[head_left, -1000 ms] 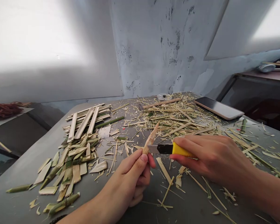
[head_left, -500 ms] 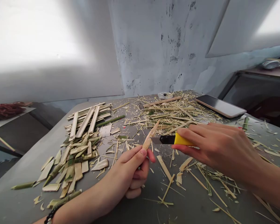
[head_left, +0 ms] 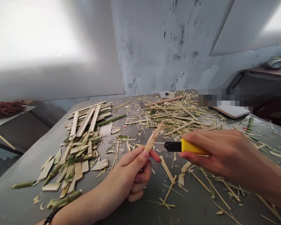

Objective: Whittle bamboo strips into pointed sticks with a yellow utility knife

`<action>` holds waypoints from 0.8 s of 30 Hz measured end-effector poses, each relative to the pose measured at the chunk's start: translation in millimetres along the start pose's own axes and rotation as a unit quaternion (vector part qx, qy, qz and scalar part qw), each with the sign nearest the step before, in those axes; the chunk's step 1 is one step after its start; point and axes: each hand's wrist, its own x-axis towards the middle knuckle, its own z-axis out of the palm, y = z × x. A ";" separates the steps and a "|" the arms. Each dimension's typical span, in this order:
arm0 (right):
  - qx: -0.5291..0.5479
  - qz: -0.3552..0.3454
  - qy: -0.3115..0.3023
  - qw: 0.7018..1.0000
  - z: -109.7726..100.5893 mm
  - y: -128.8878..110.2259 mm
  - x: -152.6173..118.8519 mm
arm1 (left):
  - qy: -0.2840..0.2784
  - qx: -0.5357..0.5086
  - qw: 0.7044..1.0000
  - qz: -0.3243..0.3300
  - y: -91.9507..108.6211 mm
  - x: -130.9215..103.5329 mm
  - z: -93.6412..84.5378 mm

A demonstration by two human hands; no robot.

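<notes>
Fingers of the left hand (head_left: 131, 173): thumb and index pinch the butt of a pointed bamboo piece (head_left: 154, 137), other fingers curled under. Tip points up and away, leaning right a bit more than half a second ago.

Fingers of the right hand (head_left: 217, 150): wrapped round the yellow-and-black utility knife (head_left: 189, 147), blade (head_left: 160, 145) aimed left at the piece's right edge. Can't tell whether it's touching. Vs half a second ago: knife is a touch lower and farther right, with more yellow handle showing. Left grip unchanged.

Both hands are above the grey table (head_left: 189, 211). Left of them: cut bamboo offcuts (head_left: 72, 165), with a stack of split strips (head_left: 85, 122) behind; both look undisturbed. Beyond the knife: heap of shavings (head_left: 184, 117), wooden-handled tool (head_left: 166, 101) lying across it, clear spool (head_left: 166, 94) at the back. Phone (head_left: 234, 110) far right, now partly pixelated; it showed cleanly before.
</notes>
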 end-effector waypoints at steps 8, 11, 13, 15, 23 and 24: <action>-0.027 0.011 -0.014 0.999 5.6 -5.8 -1.0 | 0.012 0.039 0.999 0.011 -7.5 1.1 1.9; -0.073 -0.004 -0.009 0.997 4.1 -3.4 1.0 | 0.017 0.040 0.999 -0.013 -5.6 2.2 1.2; -0.111 -0.010 -0.003 0.994 3.7 -0.5 2.6 | 0.012 0.041 0.999 -0.028 -2.1 3.1 0.5; -0.137 -0.004 -0.001 0.991 4.4 1.5 4.1 | 0.006 0.042 0.999 -0.033 1.8 3.6 -0.1; -0.221 -0.045 0.031 0.974 -9.0 9.1 5.7 | -0.018 0.025 0.999 -0.044 10.4 -0.5 -1.8; -0.250 -0.053 0.047 0.966 -14.6 13.4 4.5 | -0.024 0.023 0.998 -0.049 11.0 -1.5 -2.4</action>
